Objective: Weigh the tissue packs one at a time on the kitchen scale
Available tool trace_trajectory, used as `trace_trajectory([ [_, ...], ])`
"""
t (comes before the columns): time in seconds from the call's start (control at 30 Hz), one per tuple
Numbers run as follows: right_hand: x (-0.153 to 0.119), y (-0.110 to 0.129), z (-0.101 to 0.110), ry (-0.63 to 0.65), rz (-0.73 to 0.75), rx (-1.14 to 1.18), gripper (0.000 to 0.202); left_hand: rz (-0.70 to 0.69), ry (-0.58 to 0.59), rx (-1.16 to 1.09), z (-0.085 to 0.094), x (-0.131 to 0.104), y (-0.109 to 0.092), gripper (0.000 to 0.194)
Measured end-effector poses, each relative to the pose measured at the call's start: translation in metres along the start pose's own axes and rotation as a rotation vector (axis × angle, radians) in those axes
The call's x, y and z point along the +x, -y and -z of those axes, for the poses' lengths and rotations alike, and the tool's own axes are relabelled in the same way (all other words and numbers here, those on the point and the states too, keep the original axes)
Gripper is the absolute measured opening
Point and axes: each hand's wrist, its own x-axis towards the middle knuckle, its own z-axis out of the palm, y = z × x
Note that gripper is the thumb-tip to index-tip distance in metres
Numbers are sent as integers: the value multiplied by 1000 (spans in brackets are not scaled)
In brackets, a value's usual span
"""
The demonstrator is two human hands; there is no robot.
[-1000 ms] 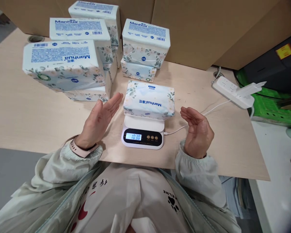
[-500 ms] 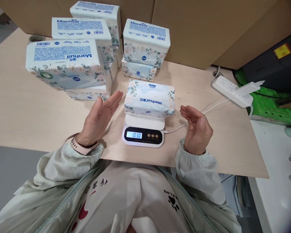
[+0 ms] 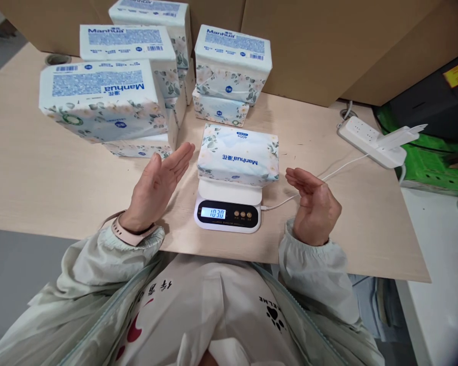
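"Manhua" on packs [image 3: 238, 152], "103.0" on scale display [image 3: 213, 213], "KELME" on shirt [image 3: 213, 305]

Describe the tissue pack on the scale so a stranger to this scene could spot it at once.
On the pale table, near the person's edge, find the white scale with the lit display. The tissue pack lies on it, between the open left hand and the open right hand, touching neither. Unlike the stacked packs behind, it alone sits on the scale.

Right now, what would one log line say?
left hand: open, empty | right hand: open, empty | blue-and-white floral plastic-wrapped tissue pack: on white rectangular digital scale | lit display: 103.0
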Motion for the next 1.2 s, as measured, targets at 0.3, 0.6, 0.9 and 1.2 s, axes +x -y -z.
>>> trace_trajectory([
  [0.3, -2, 6, 0, -4, -19, -38, 40, 10, -5, 30, 0, 0, -1, 79],
  [0.6, -3, 6, 2, 20, 20, 10, 38, 9, -41, 43, 3, 4, -1, 82],
  [0.9, -1, 2, 3, 17, 31, -11, 38, -3, -31, 48, 7, 8, 2, 89],
  [1.2, 24, -7, 1, 323, -156, -88, 72, 102, 3, 10, -4, 19, -29, 64],
])
